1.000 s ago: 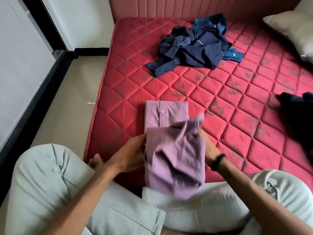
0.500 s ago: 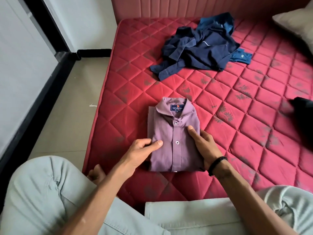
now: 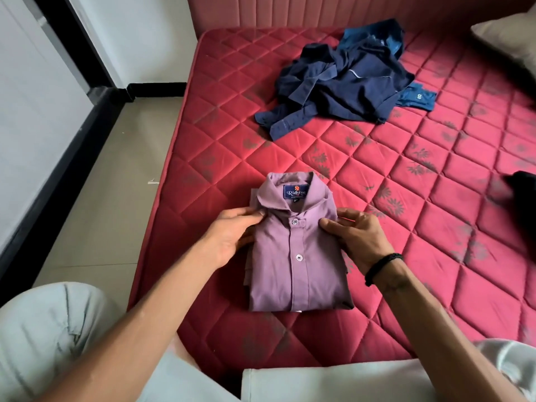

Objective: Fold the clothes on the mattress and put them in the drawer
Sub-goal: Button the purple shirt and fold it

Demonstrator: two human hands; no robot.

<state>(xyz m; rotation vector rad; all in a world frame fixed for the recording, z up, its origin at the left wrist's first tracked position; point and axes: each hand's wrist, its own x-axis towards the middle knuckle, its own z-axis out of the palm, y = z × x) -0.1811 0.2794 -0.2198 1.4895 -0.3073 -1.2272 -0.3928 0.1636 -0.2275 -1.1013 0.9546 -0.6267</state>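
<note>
Purple folded shirt (image 3: 295, 265) gripped at both side edges by left hand (image 3: 232, 237) and right hand (image 3: 358, 237).

The room has soft, even daylight, and it seems to come from my left side. The mattress (image 3: 377, 227) shines a little near its left edge. Under my hands the shadows are weak. The wide lens bends the wall lines at the borders. The dark cloth (image 3: 522, 184) at the right edge is blurred.
</note>
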